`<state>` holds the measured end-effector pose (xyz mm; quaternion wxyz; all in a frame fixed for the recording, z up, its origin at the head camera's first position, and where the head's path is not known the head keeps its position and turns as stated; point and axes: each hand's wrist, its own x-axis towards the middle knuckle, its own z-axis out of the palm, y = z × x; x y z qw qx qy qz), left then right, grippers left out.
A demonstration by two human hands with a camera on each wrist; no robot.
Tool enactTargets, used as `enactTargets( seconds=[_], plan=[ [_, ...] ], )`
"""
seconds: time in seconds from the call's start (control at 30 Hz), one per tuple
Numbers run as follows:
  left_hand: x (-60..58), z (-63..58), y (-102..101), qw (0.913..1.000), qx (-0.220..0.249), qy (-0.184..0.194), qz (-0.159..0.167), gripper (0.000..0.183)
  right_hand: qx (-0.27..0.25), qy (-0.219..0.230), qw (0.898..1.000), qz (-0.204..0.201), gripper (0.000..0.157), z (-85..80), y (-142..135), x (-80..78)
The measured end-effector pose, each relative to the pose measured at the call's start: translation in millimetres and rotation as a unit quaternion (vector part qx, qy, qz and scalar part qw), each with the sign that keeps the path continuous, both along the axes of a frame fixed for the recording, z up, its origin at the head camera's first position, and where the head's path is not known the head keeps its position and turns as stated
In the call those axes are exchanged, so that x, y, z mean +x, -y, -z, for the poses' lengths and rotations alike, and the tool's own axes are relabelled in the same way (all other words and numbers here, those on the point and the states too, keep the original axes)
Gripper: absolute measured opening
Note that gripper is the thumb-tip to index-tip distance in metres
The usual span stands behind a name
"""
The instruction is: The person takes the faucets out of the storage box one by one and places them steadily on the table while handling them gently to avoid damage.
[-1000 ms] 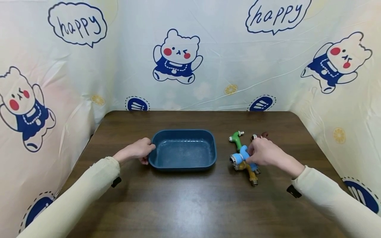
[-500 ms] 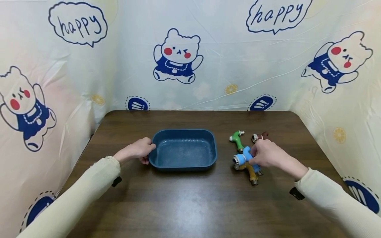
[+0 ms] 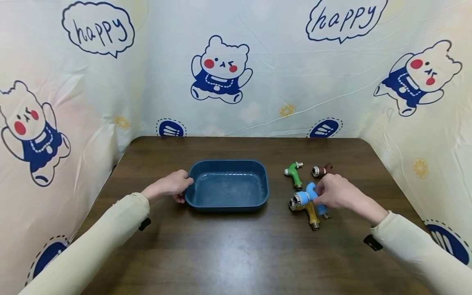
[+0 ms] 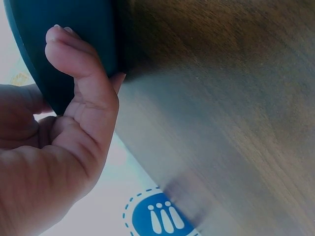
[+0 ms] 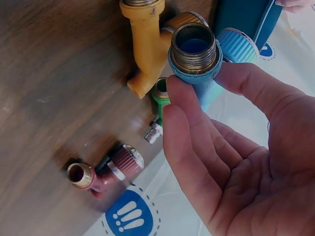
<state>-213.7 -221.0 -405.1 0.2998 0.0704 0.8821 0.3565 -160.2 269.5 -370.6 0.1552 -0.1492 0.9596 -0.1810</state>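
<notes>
My left hand grips the left rim of a dark blue rectangular basin, thumb on one side of the wall and fingers on the other in the left wrist view. My right hand pinches a light blue tap between thumb and fingertips. In the right wrist view the threaded brass end of this tap faces the camera, and its ribbed blue handle shows behind. A yellow tap lies just below the blue one, partly covered by it in the head view.
A green tap lies behind the yellow one, right of the basin. Farther right lies a dark red tap, partly behind my right hand in the head view. The brown wooden table ends against a printed curtain.
My right hand has moved slightly to the right with the blue tap, uncovering more of the yellow and dark red taps. My left hand and the basin stay in place.
</notes>
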Motion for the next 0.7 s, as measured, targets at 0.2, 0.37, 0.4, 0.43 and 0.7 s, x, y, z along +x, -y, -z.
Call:
enactTargets(
  seconds=[0.2, 0.37, 0.4, 0.43, 0.7],
  plan=[
    [2.1, -1.0, -3, 0.9999, -0.007, -0.011, -0.005, 0.027, 0.006, -0.008, 1.000, 0.000, 0.028, 1.4, -6, 2.0],
    [1.3, -0.2, -4, 0.9999, -0.008, -0.008, -0.009, 0.028, 0.003, -0.008, 1.000, 0.002, 0.025, 3.9, -12, 4.5],
    [0.8, 0.3, -4, 0.9999, -0.008, -0.008, -0.009, 0.028, 0.003, -0.007, 1.000, 0.004, 0.024, 4.6, -13, 5.0],
    [0.5, 0.8, -3, 0.9999, -0.008, -0.007, -0.008, 0.028, 0.003, -0.007, 1.000, 0.005, 0.024, 5.1, -14, 5.5],
    [1.0, 2.5, -2, 0.9999, -0.010, -0.008, -0.011, 0.028, 0.004, 0.000, 1.000, 0.011, 0.023, 7.6, -20, 7.1]
  ],
)
